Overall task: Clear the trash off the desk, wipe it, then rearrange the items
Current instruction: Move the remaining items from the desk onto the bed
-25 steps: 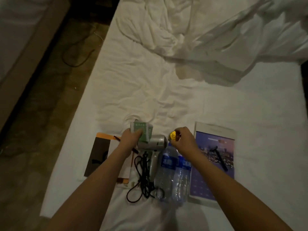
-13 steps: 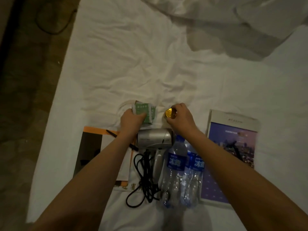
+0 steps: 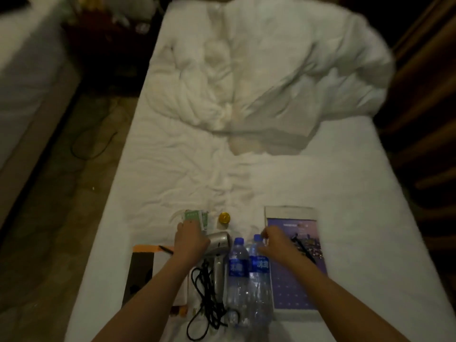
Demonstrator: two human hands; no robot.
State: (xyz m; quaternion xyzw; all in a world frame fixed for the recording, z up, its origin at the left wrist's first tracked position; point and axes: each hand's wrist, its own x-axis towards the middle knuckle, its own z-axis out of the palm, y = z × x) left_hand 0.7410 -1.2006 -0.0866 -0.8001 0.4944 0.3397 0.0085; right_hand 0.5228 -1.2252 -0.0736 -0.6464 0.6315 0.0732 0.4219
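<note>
A white bed carries a row of things along its near edge, with a crumpled duvet heaped at the far end. The left hand lies over the head of a silver hair dryer, fingers reaching the green-and-white packet just beyond it; whether it grips the packet I cannot tell. The right hand hovers loosely curled, grasping nothing, above the cap of the right of two water bottles lying side by side. A small gold-lidded jar stands free on the sheet between the hands. A calendar lies right of the bottles, a dark notebook at far left, and the dryer's black cord beside it.
</note>
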